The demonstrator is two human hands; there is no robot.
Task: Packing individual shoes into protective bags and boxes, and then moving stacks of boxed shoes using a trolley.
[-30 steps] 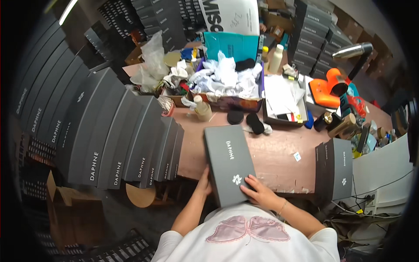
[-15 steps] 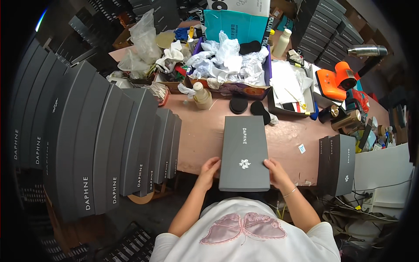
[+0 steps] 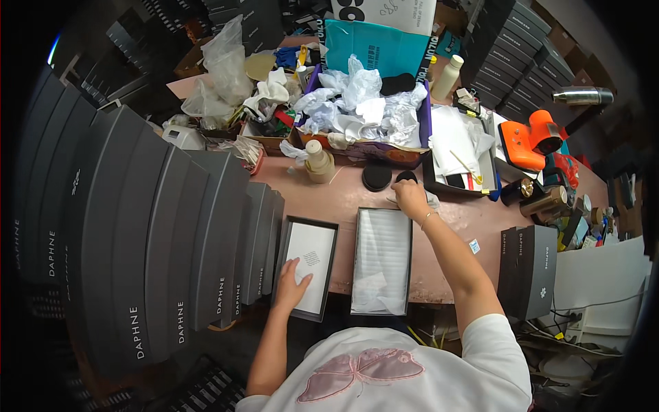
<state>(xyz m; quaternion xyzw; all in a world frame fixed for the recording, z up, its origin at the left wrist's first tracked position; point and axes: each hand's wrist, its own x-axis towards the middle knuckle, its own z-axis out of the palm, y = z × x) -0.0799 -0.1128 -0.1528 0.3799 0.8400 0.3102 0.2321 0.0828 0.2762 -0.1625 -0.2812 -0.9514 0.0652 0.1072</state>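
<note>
Pink table (image 3: 343,199) carries my open box (image 3: 382,261), long axis running away from me, between my hands: left hand (image 3: 292,285) flat and empty on the lid (image 3: 309,268), right hand (image 3: 410,198) beyond its far end, curled over a black pad (image 3: 406,177).

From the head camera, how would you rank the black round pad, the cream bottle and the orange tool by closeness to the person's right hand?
From the right hand:
1. Black round pad, just to its left.
2. Cream bottle, farther left.
3. Orange tool, off to the right, near the table's far edge.
</note>
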